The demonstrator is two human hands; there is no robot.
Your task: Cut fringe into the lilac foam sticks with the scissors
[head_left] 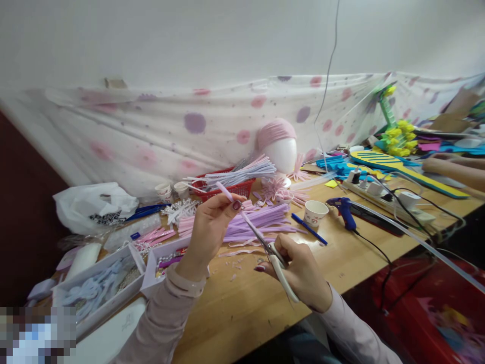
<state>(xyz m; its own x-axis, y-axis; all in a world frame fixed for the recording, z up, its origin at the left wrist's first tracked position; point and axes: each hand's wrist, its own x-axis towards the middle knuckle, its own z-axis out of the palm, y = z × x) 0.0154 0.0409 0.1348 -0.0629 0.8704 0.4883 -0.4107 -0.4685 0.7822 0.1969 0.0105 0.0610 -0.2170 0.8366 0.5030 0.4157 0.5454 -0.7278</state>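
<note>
Between thumb and fingers, my left hand (pixel 214 225) pinches a lilac fuzzy strip (pixel 225 191) that looks like a pipe cleaner. My right hand (pixel 303 270) grips white-handled scissors (pixel 279 275), their blades pointing up and left to the lower end of the strip. Whether the blades touch the strip I cannot tell. Below and behind my hands lies a bundle of lilac pipe cleaners (pixel 261 222). Small pink scraps (pixel 235 265) are scattered on the wooden table (pixel 235 313).
A red basket (pixel 242 189) of pipe cleaners stands near a white head form (pixel 282 154) with a pink band. To the right are a paper cup (pixel 316 212), blue pen (pixel 308 228), blue glue gun (pixel 344 211) and power strip (pixel 390 199) with trailing cords. White boxes (pixel 102 308) stand left.
</note>
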